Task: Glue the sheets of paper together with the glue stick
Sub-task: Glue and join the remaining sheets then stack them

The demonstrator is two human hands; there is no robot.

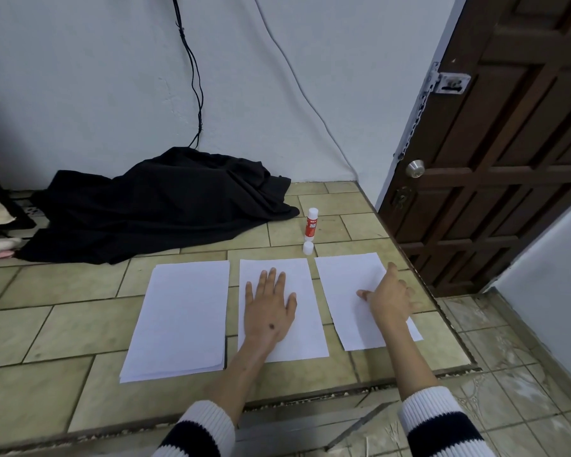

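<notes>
A person kneeling at a raised tiled ledge works with three white papers laid side by side: the left hand lies flat, fingers straight and spread, on the middle sheet, while the right hand rests on the right sheet with fingers loosely extended toward its far edge, gripping nothing that can be seen. The hands sit apart, one to a sheet. A thicker stack of paper lies just left of the left hand. The glue stick stands upright, long axis vertical, beyond both hands and roughly between them, with its white cap off and standing just nearer, close to the far edge of the middle sheet. Either hand could reach forward for it; the right appears freer, since the left seems to pin its sheet. A black cloth lies heaped farther off to the left.
</notes>
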